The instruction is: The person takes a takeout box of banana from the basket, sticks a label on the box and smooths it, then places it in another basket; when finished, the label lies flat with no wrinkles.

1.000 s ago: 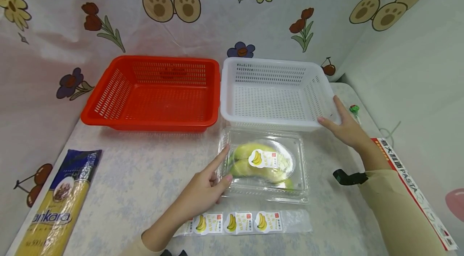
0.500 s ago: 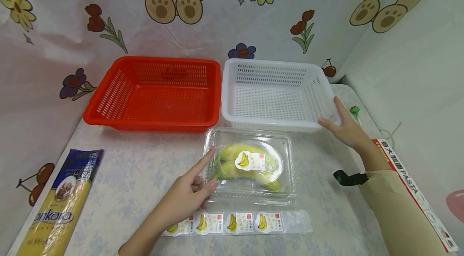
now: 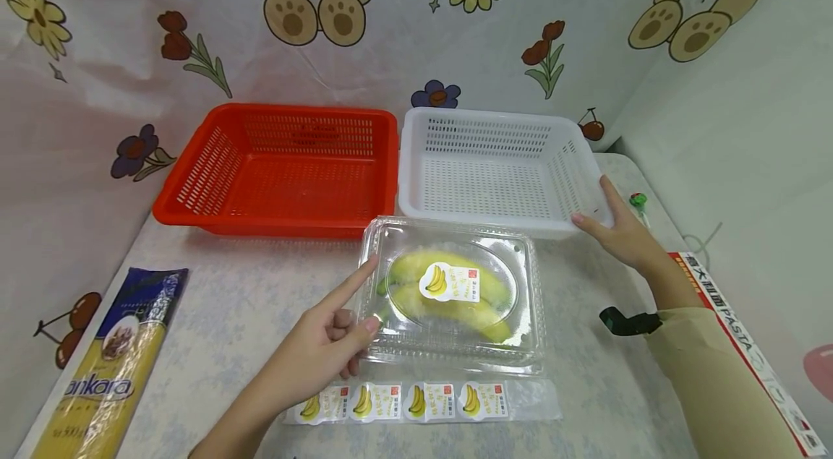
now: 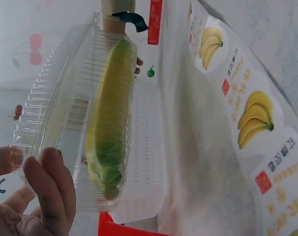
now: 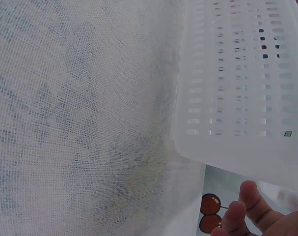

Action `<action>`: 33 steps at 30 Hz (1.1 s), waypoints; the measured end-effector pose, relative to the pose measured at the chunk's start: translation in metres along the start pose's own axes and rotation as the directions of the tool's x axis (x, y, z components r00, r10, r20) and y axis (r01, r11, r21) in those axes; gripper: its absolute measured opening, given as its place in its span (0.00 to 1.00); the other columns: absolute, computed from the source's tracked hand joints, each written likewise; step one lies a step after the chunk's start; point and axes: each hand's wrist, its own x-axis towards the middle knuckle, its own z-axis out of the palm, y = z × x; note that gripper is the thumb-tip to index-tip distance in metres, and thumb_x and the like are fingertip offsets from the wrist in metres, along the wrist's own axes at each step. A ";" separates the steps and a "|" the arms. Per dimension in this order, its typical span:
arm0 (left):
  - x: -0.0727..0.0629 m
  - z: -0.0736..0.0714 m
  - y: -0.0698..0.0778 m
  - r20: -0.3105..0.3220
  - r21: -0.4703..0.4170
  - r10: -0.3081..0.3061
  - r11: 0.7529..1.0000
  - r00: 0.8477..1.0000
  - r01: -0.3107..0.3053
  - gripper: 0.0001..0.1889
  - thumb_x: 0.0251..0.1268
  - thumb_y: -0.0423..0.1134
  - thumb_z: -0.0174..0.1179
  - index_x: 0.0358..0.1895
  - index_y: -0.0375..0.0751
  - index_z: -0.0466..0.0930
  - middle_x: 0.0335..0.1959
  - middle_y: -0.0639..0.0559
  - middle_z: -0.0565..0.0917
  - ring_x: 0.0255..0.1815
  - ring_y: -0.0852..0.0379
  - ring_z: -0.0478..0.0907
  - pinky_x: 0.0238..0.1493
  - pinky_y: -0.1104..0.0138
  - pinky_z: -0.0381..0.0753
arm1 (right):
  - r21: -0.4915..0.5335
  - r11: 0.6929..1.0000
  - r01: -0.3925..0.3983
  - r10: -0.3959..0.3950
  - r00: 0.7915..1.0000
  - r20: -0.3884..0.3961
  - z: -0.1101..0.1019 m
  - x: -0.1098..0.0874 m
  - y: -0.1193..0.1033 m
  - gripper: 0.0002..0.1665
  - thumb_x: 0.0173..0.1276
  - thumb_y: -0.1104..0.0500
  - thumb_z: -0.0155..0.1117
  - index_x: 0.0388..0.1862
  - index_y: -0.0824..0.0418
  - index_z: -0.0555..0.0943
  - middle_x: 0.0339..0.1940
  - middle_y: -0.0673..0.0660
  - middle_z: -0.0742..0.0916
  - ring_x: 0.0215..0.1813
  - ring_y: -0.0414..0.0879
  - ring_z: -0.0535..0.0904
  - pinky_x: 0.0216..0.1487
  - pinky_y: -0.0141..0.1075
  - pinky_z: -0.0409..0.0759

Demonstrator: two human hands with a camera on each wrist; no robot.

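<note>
My left hand (image 3: pixel 319 343) pinches the left edge of a clear plastic clamshell box (image 3: pixel 449 350). Inside lie yellow-green bananas (image 3: pixel 416 303), and a white banana label (image 3: pixel 462 284) is stuck on the lid. From the left wrist, the box (image 4: pixel 65 123) shows raised off the table, with my fingertips (image 4: pixel 53 169) at its ribbed end. My right hand (image 3: pixel 618 235) grips the right front corner of a white basket (image 3: pixel 494 217), thumb on the rim. In the right wrist view my fingers (image 5: pixel 252 206) are just below the basket's edge.
A red basket (image 3: pixel 293 229) stands left of the white one. A strip of banana labels (image 3: pixel 403 401) lies in front of the box. A spaghetti pack (image 3: pixel 110 365) is at the left, a lollipop (image 3: pixel 638 200) at the right, near a long pasta carton (image 3: pixel 748 350).
My left hand has drawn the box left and then raised it towards the camera, still holding its left edge. My right hand has stayed on the basket corner.
</note>
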 end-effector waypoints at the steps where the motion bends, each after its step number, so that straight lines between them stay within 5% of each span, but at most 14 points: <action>1: 0.001 -0.001 0.002 -0.002 -0.004 0.012 1.000 1.000 -0.012 0.38 0.73 0.46 0.59 0.76 0.79 0.49 0.18 0.47 0.75 0.16 0.56 0.75 0.22 0.61 0.83 | 0.002 1.000 0.003 -0.003 1.000 -0.001 0.000 0.000 0.000 0.60 0.72 0.38 0.57 0.79 0.41 0.23 0.83 0.57 0.36 0.81 0.70 0.35 0.69 0.76 0.43; 16: 0.040 -0.011 0.038 -0.089 0.011 0.102 0.995 0.991 -0.101 0.38 0.72 0.40 0.59 0.75 0.81 0.52 0.21 0.41 0.78 0.17 0.49 0.76 0.24 0.60 0.84 | -0.011 1.000 -0.002 0.002 1.000 -0.007 0.000 0.000 0.005 0.59 0.72 0.36 0.56 0.79 0.41 0.23 0.83 0.55 0.34 0.81 0.71 0.34 0.68 0.76 0.44; 33: 0.133 -0.020 0.058 -0.089 -0.051 0.143 0.988 0.986 -0.148 0.36 0.72 0.42 0.58 0.75 0.76 0.54 0.20 0.38 0.78 0.19 0.45 0.78 0.25 0.55 0.85 | -0.013 1.000 -0.019 0.019 1.000 -0.012 0.001 -0.001 0.004 0.60 0.71 0.36 0.57 0.79 0.40 0.22 0.83 0.56 0.35 0.80 0.72 0.36 0.67 0.77 0.47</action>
